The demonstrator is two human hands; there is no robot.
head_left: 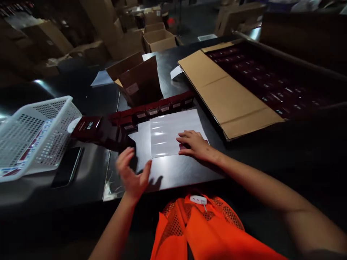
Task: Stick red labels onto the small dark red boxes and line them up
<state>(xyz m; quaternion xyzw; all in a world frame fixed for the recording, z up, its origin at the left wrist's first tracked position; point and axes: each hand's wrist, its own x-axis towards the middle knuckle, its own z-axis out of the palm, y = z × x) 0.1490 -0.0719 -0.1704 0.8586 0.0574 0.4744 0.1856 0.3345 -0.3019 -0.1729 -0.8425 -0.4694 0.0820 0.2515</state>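
Head view: right hand (pixel 195 144) flat, fingers spread on plastic bag (pixel 170 131); left hand (pixel 132 173) open, empty, beside bag.

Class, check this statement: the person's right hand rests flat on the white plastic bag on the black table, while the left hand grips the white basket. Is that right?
Not quite. The head view shows the left hand open above the black table, holding nothing; the white basket sits apart, further left. The right hand does rest on the white plastic bag.

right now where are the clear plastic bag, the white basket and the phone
clear plastic bag (pixel 173 131): head view, on its glossy middle.
white basket (pixel 55 108): head view, on its right-hand mesh wall.
phone (pixel 66 167): head view, on the middle of its dark screen.
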